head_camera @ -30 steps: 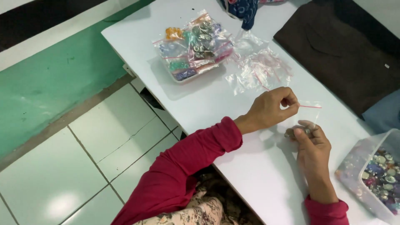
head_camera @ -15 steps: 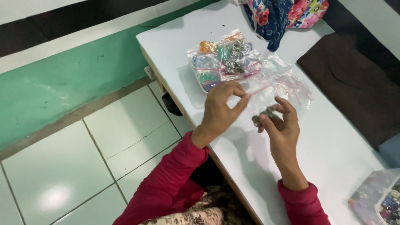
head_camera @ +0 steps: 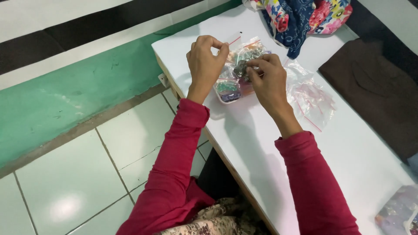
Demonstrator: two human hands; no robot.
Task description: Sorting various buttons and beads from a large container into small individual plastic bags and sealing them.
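Observation:
My left hand (head_camera: 205, 60) pinches the top of a small clear zip bag (head_camera: 235, 40) with a red seal strip, held up over the white table (head_camera: 278, 156). Close beside it, my right hand (head_camera: 266, 77) grips a small cluster of dark grey pieces (head_camera: 241, 68) at the bag's side. Both hands hover above a clear tray (head_camera: 229, 90) filled with small bags of coloured pieces. Both arms wear red sleeves.
A pile of empty clear zip bags (head_camera: 310, 96) lies right of the tray. Floral cloth (head_camera: 305, 17) sits at the table's far end, dark brown fabric (head_camera: 379, 91) on the right. A container of coloured pieces (head_camera: 398, 213) is at the bottom right corner. Tiled floor (head_camera: 74, 174) lies left.
Both hands have moved from the table's near part up over the tray of filled bags, still holding the small bag and the pieces. The view has shifted along with them.

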